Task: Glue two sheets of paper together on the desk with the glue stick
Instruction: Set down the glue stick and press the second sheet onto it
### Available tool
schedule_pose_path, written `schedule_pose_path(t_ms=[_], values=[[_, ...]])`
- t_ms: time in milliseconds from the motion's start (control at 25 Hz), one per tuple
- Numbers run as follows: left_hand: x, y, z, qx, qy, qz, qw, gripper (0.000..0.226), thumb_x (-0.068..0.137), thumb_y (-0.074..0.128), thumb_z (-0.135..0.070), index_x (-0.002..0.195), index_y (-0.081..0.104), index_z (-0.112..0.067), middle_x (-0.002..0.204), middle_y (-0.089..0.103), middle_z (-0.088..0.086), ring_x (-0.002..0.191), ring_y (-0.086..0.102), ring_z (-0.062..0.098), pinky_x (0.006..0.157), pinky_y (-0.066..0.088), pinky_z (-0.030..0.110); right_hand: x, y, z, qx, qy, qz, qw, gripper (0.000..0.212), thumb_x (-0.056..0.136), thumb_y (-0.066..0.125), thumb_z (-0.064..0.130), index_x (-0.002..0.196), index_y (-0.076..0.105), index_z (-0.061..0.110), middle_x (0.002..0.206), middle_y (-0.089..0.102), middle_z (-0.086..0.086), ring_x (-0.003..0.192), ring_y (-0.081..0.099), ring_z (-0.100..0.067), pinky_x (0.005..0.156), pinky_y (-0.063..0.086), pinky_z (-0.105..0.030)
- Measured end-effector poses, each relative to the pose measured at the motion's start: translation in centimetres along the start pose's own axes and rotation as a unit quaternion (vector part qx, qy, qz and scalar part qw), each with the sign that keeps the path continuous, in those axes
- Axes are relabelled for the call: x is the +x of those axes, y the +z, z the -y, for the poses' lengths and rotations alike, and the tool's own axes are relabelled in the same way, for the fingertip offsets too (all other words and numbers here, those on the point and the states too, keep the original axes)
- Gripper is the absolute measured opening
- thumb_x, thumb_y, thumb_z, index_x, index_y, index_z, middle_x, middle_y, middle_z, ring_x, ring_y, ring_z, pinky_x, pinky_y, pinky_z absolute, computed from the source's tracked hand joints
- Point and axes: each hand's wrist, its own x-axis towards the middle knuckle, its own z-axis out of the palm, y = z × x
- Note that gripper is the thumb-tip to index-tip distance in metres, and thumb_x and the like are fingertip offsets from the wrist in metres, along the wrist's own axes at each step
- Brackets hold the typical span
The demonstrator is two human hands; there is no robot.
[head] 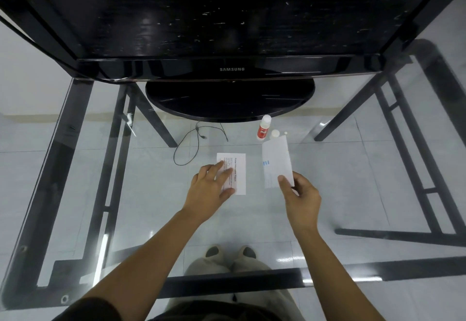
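Observation:
A small printed sheet of paper (239,169) lies flat on the glass desk (126,194). My left hand (211,189) rests on its left side with fingers spread, pressing it down. My right hand (300,197) pinches the lower corner of a second white sheet (276,162), which is lifted and tilted above the glass to the right of the first. A glue stick (263,127) with a red label and white cap stands upright just behind the sheets, in front of the monitor base. A small white cap-like piece (274,133) sits beside it.
A large black monitor (232,68) on a round base (229,101) fills the back of the desk. A thin black cable (191,144) loops left of the papers. The black desk frame shows through the glass at both sides and along the front edge.

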Motion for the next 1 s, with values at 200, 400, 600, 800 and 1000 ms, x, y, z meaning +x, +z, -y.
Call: schedule_pose_path(t_ms=[200, 400, 600, 800, 1000], values=[[0.5, 0.4, -1.1, -0.008, 0.002, -0.013, 1.000, 0.055, 0.089, 0.052, -0.045, 0.137, 0.041, -0.022, 0.146, 0.035, 0.008, 0.128, 0.032, 0.026, 0.103, 0.034, 0.042, -0.3, -0.5, 0.1, -0.005, -0.072, -0.034, 0.997, 0.019, 0.085, 0.064, 0.012, 0.103, 0.070, 0.012, 0.088, 0.056, 0.005, 0.076, 0.059, -0.008, 0.061, 0.047, -0.008], [0.4, 0.5, -0.8, -0.022, -0.003, -0.010, 1.000, 0.056, 0.088, 0.053, -0.047, 0.137, 0.041, -0.021, 0.145, 0.036, 0.008, 0.128, 0.031, 0.026, 0.103, 0.036, 0.042, -0.7, -0.2, 0.0, -0.024, -0.116, -0.023, 0.993, 0.014, 0.085, 0.064, 0.010, 0.097, 0.070, 0.010, 0.081, 0.052, 0.012, 0.070, 0.054, -0.010, 0.056, 0.042, -0.008], [0.1, -1.0, -1.6, -0.127, -0.036, -0.089, 0.987, 0.052, 0.089, 0.057, -0.035, 0.134, 0.044, -0.014, 0.142, 0.037, 0.014, 0.125, 0.033, 0.030, 0.099, 0.038, 0.039, -1.0, 0.6, 0.7, -0.051, -0.167, -0.006, 0.985, 0.013, 0.083, 0.065, 0.007, 0.095, 0.070, 0.006, 0.077, 0.051, 0.009, 0.071, 0.053, -0.008, 0.056, 0.042, -0.010], [0.6, -5.6, -3.2, -0.506, -0.206, -0.082, 0.834, 0.013, 0.087, 0.060, -0.037, 0.085, 0.070, -0.029, 0.085, 0.073, -0.008, 0.080, 0.067, 0.007, 0.067, 0.048, 0.014, -1.9, 1.8, 1.6, -0.148, -0.264, 0.069, 0.951, 0.026, 0.087, 0.055, 0.020, 0.103, 0.067, 0.004, 0.084, 0.047, 0.003, 0.082, 0.049, -0.006, 0.072, 0.046, -0.008], [0.9, -7.7, -4.0, -0.586, -0.252, -0.064, 0.767, 0.021, 0.080, 0.069, -0.037, 0.075, 0.073, -0.017, 0.075, 0.074, 0.002, 0.069, 0.069, 0.008, 0.060, 0.051, 0.014, -2.4, 3.5, 1.9, -0.144, -0.232, 0.112, 0.955, 0.020, 0.088, 0.057, 0.021, 0.103, 0.060, 0.009, 0.091, 0.051, 0.003, 0.100, 0.051, -0.003, 0.083, 0.055, -0.024]])
